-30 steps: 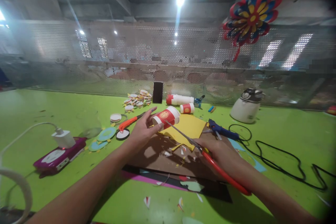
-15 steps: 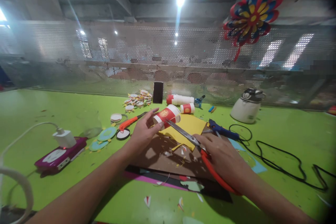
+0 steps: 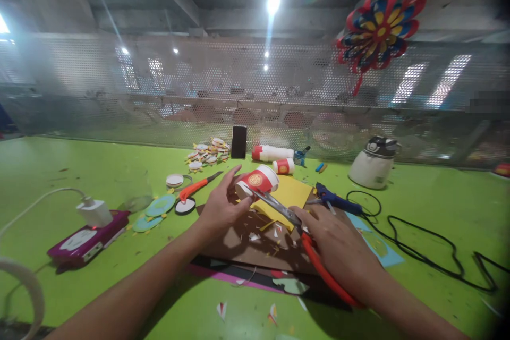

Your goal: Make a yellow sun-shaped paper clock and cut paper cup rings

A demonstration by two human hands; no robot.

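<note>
My left hand (image 3: 220,205) grips the base of a red and white paper cup (image 3: 257,180), held on its side above the table. In my right hand (image 3: 338,243) are red-handled scissors (image 3: 303,231), fingers through the loops, blades pointing up-left with the tips at the cup's lower edge. Under both hands lie a yellow paper sheet (image 3: 289,192) and a brown cardboard sheet (image 3: 255,242) strewn with small paper scraps.
On the green table (image 3: 79,170): a blue glue gun (image 3: 336,200) with black cord (image 3: 430,248), white kettle (image 3: 373,162), more cups (image 3: 274,153), black phone (image 3: 239,141), paper discs (image 3: 160,204), orange utility knife (image 3: 197,186), purple power strip (image 3: 87,234). A paper flower (image 3: 377,29) hangs on the mesh.
The cup has been drawn nearer and slightly down. The scissors have slid forward, so the blade tips now meet the cup's lower edge; my right hand moved left toward it.
</note>
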